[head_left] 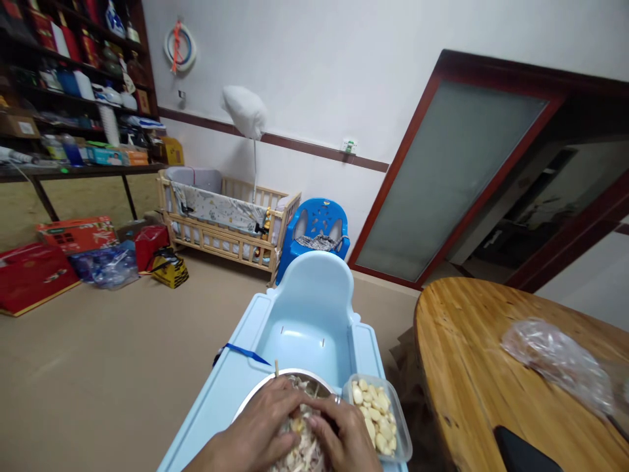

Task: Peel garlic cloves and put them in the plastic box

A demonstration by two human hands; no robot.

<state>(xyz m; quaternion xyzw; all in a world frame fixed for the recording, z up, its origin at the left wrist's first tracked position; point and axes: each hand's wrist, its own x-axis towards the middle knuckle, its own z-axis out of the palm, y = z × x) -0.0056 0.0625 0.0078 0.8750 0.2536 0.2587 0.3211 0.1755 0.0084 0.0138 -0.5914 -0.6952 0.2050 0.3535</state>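
Both my hands meet over a metal bowl full of papery garlic skins at the bottom edge of the head view. My left hand curls its fingers round a small pale garlic clove. My right hand, a ring on one finger, pinches at the same clove from the other side. Right of the bowl stands a clear plastic tub holding several peeled garlic cloves. Bowl and tub rest on the tray of a light blue child's seat.
A round wooden table stands to the right with a crumpled plastic bag and a dark object on it. Farther off are a wooden crib, a blue plastic chair, red boxes on the floor and cluttered shelves.
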